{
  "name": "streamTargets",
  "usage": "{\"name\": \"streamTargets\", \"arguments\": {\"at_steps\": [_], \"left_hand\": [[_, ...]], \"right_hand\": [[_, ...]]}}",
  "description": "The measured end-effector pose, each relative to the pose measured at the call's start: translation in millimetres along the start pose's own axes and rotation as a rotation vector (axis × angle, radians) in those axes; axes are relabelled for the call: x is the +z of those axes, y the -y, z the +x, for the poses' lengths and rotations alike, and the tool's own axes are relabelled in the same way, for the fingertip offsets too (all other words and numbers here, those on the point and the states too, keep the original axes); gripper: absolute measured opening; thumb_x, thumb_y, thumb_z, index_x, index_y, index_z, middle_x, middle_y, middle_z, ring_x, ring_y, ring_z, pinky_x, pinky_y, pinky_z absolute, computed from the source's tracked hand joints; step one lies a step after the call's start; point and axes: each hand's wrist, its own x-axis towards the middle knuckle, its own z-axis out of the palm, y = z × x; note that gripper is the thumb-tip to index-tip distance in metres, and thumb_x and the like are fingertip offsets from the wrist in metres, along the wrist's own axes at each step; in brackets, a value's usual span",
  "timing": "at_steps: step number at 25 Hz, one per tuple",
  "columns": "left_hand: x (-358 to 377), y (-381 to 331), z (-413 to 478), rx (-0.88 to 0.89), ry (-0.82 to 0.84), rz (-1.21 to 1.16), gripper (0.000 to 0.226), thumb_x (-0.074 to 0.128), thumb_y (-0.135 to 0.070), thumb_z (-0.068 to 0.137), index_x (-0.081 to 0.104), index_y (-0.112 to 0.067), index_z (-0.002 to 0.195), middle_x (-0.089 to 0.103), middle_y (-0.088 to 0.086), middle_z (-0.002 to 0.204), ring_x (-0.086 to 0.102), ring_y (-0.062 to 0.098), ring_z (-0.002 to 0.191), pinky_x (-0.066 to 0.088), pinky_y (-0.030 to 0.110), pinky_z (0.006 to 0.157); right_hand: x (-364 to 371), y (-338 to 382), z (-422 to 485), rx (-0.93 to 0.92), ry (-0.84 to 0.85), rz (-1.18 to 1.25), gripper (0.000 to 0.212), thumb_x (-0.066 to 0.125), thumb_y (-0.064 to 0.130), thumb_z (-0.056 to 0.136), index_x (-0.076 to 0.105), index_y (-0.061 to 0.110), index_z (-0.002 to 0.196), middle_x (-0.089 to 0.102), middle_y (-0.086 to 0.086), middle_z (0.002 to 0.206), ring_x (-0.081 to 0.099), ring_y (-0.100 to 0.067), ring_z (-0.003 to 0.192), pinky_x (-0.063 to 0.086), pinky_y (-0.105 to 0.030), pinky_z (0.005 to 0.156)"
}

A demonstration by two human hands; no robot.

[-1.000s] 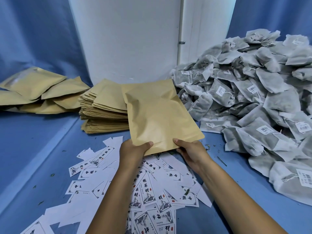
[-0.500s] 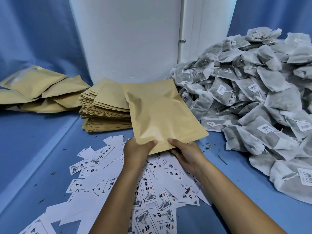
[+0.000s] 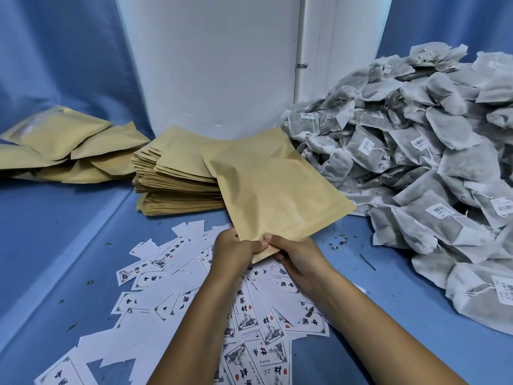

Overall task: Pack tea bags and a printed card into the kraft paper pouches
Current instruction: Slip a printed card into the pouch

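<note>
A flat kraft paper pouch [image 3: 274, 187] is held tilted above the blue table, its near edge toward me. My left hand [image 3: 236, 251] and my right hand [image 3: 299, 257] both pinch that near edge, thumbs on top and almost touching each other. Printed cards [image 3: 247, 309] with black characters lie scattered under my forearms. A big heap of grey tea bags [image 3: 416, 168] with white labels fills the right side. A stack of empty kraft pouches [image 3: 177, 179] sits just left of the held pouch.
Several puffed kraft pouches [image 3: 63, 145] lie in a loose pile at the far left. A white wall panel [image 3: 211, 65] stands behind the stack. Bits of loose tea [image 3: 340, 241] dot the blue cloth [image 3: 55, 232] near the tea bags.
My two hands have slid toward each other along the pouch's near edge until the thumbs nearly meet. The pouch has shifted slightly to the right.
</note>
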Motion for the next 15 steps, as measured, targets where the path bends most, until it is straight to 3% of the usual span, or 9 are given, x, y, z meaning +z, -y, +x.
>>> {"name": "streamTargets", "arguments": {"at_steps": [2,4,8,12,15], "left_hand": [[-1,-1,1,0.001,0.015,0.022,0.021,0.074,-0.003,0.078,0.069,-0.009,0.097,0.074,0.002,0.085,0.068,0.012,0.072,0.046,0.018,0.056],[-2,-2,2,-0.007,0.021,0.021,0.020,0.072,-0.003,0.079,0.070,-0.008,0.098,0.074,0.002,0.085,0.066,0.008,0.066,0.044,0.013,0.050],[-3,-3,2,-0.004,0.002,-0.011,0.017,0.070,-0.002,0.080,0.070,-0.008,0.096,0.074,0.002,0.084,0.069,0.012,0.069,0.052,0.018,0.059],[-1,-4,3,-0.008,-0.015,0.011,0.017,0.071,-0.004,0.079,0.069,-0.012,0.094,0.074,0.000,0.085,0.069,0.015,0.077,0.054,0.027,0.073],[-2,-4,4,-0.014,-0.031,-0.021,0.010,0.070,-0.005,0.081,0.067,-0.011,0.089,0.073,0.002,0.085,0.069,0.019,0.078,0.054,0.029,0.075]], "right_hand": [[0,0,3,-0.017,-0.026,0.028,0.017,0.071,-0.003,0.077,0.065,-0.012,0.090,0.071,-0.021,0.088,0.070,-0.029,0.081,0.054,-0.032,0.077],[2,0,2,-0.022,-0.036,0.042,0.027,0.070,-0.005,0.077,0.063,-0.014,0.102,0.070,-0.025,0.099,0.068,-0.034,0.095,0.052,-0.038,0.090],[-2,6,1,0.003,-0.012,0.060,0.018,0.070,-0.002,0.078,0.064,-0.005,0.095,0.069,-0.015,0.087,0.063,-0.024,0.076,0.046,-0.032,0.075],[-3,10,4,-0.022,-0.036,0.061,0.018,0.068,-0.005,0.078,0.065,-0.004,0.096,0.069,-0.017,0.093,0.063,-0.026,0.082,0.044,-0.032,0.073],[-8,17,7,-0.053,-0.047,0.168,0.017,0.067,0.001,0.081,0.062,-0.002,0.097,0.069,-0.013,0.093,0.065,-0.027,0.089,0.055,-0.037,0.082]]}}
